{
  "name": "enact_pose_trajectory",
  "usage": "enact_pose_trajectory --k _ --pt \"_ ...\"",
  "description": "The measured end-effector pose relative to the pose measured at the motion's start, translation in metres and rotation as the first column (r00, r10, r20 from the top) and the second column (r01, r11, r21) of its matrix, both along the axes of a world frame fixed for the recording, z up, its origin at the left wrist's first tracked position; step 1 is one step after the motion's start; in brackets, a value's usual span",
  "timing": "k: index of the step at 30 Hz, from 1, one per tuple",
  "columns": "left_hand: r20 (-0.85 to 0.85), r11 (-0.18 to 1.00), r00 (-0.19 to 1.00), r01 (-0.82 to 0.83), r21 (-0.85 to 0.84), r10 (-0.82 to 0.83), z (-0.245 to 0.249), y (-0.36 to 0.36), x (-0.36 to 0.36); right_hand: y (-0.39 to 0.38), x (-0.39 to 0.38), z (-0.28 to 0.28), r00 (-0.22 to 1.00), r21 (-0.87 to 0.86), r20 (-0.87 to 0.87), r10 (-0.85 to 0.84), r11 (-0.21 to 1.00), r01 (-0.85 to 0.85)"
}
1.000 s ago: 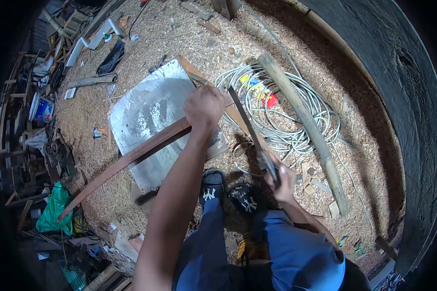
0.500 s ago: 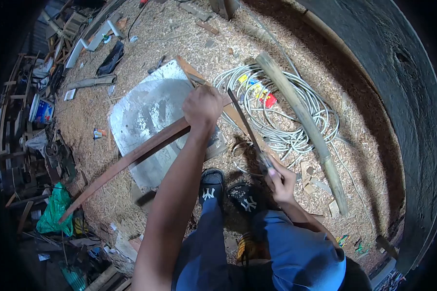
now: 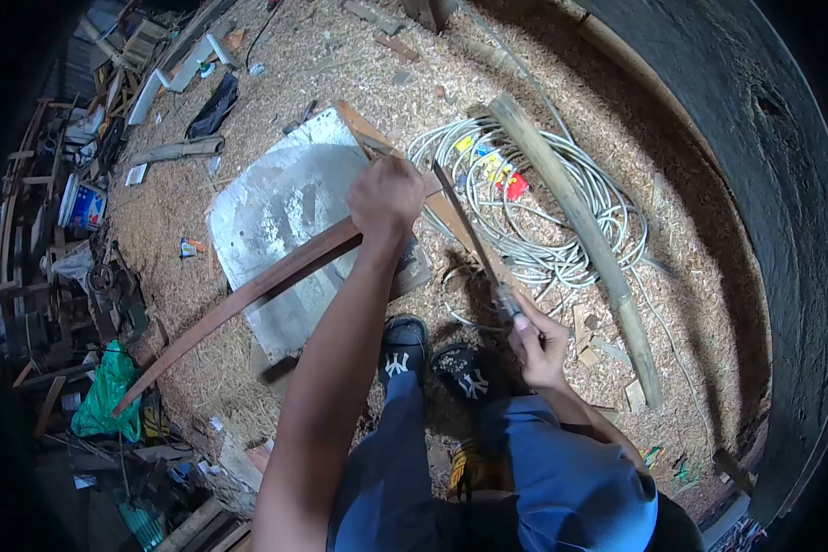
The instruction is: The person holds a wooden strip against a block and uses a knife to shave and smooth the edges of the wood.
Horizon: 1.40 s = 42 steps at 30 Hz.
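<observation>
My left hand [image 3: 386, 198] is closed in a fist around a long reddish-brown wooden strip [image 3: 267, 281], near its upper right end. The strip slants down to the left across a worn white-and-grey board [image 3: 285, 175]. In my right hand [image 3: 538, 350] is the handle of a long, narrow-bladed knife [image 3: 466, 224]. Its dark blade points up and away, with the tip close beside the strip's cut end. Below both hands, a flat brown plank [image 3: 457, 221] runs diagonally from the board's far corner.
Coiled grey cable [image 3: 561, 262] lies on shavings at the right, with a bamboo pole [image 3: 575, 216] across it. Scrap wood and a green plastic bag [image 3: 109, 396] crowd the left. My shoes [image 3: 403, 350] stand just below the board. A dark curved wall [image 3: 754, 138] borders the right.
The knife has turned slightly in my right hand, which has shifted a little to the right. My left hand keeps its hold on the strip.
</observation>
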<state>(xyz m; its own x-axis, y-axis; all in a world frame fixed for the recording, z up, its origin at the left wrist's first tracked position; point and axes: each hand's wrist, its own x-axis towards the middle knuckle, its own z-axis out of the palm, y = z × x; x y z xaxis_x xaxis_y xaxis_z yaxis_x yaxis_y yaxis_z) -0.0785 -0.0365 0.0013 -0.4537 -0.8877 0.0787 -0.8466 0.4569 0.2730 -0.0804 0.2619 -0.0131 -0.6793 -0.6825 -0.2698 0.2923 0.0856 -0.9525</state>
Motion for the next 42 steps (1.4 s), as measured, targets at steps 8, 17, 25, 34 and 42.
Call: enact_pose_trajectory --k 8,17,25,34,42 --pt "-0.083 0.996 0.994 0.068 -0.049 -0.072 -0.005 -0.004 0.001 -0.079 -0.032 0.012 0.990 0.116 -0.137 0.018 0.993 -0.002" --pt "-0.017 0.998 0.998 0.053 -0.037 -0.053 -0.005 -0.002 -0.001 -0.027 -0.014 0.019 0.988 0.071 -0.156 0.019 0.997 -0.008" --pt "-0.079 0.998 0.995 0.066 0.000 -0.066 0.001 -0.001 -0.001 -0.095 -0.040 0.028 1.000 0.076 0.015 0.000 0.997 -0.002" --pt "-0.055 0.993 0.994 0.096 0.063 -0.092 0.005 0.007 0.002 -0.078 -0.030 0.021 0.989 -0.033 0.118 -0.094 0.995 0.098" --pt "-0.043 0.999 0.998 0.043 0.030 -0.042 0.005 -0.001 -0.002 -0.066 -0.004 0.004 0.966 0.036 -0.257 0.017 0.999 -0.008"
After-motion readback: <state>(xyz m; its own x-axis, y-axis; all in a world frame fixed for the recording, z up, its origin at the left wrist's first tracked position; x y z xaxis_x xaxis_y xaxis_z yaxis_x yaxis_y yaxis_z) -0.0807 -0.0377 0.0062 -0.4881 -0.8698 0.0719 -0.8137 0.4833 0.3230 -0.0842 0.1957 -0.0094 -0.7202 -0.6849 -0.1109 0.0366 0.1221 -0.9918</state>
